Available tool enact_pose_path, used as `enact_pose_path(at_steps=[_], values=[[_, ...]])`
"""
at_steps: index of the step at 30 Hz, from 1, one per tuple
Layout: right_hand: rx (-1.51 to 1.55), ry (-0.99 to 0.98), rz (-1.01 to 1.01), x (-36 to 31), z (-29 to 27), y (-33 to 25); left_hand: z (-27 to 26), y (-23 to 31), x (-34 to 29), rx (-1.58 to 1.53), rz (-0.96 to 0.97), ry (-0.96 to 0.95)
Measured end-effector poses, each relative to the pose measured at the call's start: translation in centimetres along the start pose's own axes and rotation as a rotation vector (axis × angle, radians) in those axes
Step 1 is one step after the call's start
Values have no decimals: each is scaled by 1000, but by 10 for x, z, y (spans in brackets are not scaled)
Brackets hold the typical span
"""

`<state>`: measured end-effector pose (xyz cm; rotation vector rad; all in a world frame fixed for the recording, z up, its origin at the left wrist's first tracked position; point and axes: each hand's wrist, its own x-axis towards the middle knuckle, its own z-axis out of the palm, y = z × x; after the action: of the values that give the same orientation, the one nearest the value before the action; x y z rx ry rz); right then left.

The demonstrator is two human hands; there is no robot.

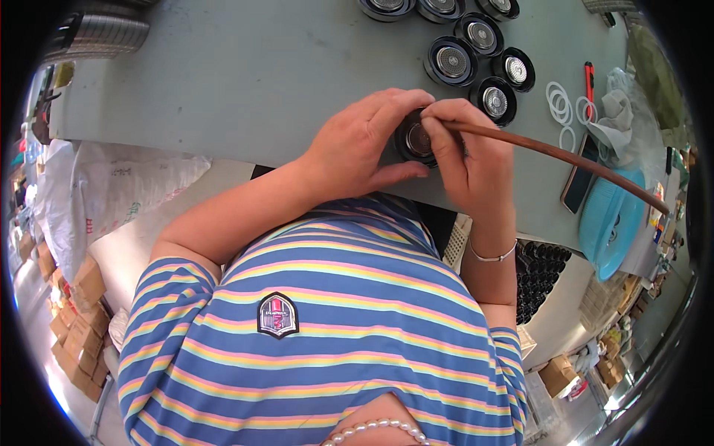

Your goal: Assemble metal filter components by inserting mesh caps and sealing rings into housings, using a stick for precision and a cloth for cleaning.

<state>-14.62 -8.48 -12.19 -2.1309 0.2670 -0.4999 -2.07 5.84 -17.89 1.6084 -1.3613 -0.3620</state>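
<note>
A black round part with a metallic centre (418, 140) stands near the table's front edge, between my two hands. My left hand (358, 137) curves round its left side, fingers at the far rim and thumb at the near side. My right hand (476, 152) pinches a long thin brown rod (565, 157) between thumb and forefinger. The rod's tip is beside the round part's upper right rim, and its shaft slants off to the right. Whether the tip touches the rim is hidden by my fingers.
Several similar black round parts with silver mesh centres (452, 62) stand at the far right of the grey table (223, 82). White rings (558, 102), a red cutter knife (589, 89), a phone (579, 178) and a blue basin (606, 223) lie right. A plastic bag (111, 193) hangs left.
</note>
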Motion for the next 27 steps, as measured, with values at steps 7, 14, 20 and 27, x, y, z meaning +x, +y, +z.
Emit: enact_pose_path(at_steps=[7, 14, 20, 27], values=[[-224, 80, 79, -19, -20, -9, -3, 5, 4, -6, -34, -34], [366, 143, 289, -42, -5, 0, -7, -6, 8, -149, -81, 29], [389, 610, 310, -59, -29, 8, -27, -53, 80, 282, -196, 428], [338, 658, 236, -74, -34, 6, -34, -53, 82, 162, -98, 304]])
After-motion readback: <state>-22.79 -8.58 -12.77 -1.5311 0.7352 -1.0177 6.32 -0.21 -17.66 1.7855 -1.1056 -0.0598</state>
